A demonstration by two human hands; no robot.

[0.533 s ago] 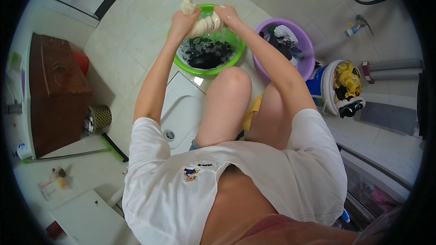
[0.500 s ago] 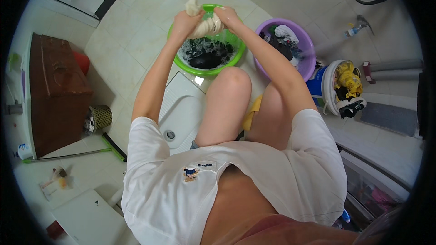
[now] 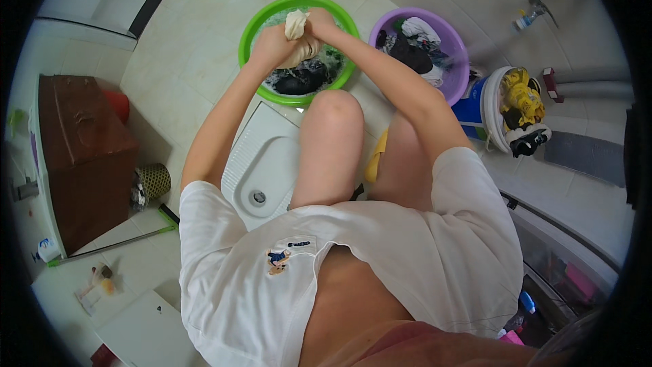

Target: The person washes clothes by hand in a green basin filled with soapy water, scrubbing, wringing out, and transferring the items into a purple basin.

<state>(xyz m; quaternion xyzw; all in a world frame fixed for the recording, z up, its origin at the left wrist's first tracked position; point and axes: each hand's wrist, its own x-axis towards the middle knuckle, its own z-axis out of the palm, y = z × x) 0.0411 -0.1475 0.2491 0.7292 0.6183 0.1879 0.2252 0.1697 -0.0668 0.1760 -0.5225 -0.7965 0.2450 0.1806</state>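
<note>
A bunched, twisted cream garment is gripped between my two hands above a green basin. My left hand is wrapped round its lower left part, and my right hand closes on its upper right part, the hands almost touching. One fold sticks up between them, and another part hangs below toward the suds. In the basin, dark laundry lies in soapy water. The garment's exact kind cannot be made out.
A purple basin of mixed clothes stands right of the green one. Beyond it is a bucket with yellow and black items and shoes. A squat toilet lies before my knees; a brown cabinet and woven bin are left.
My hands have come closer together, bunching the cream garment between them. The whole view has shifted slightly, so more of the green basin's far rim shows.
</note>
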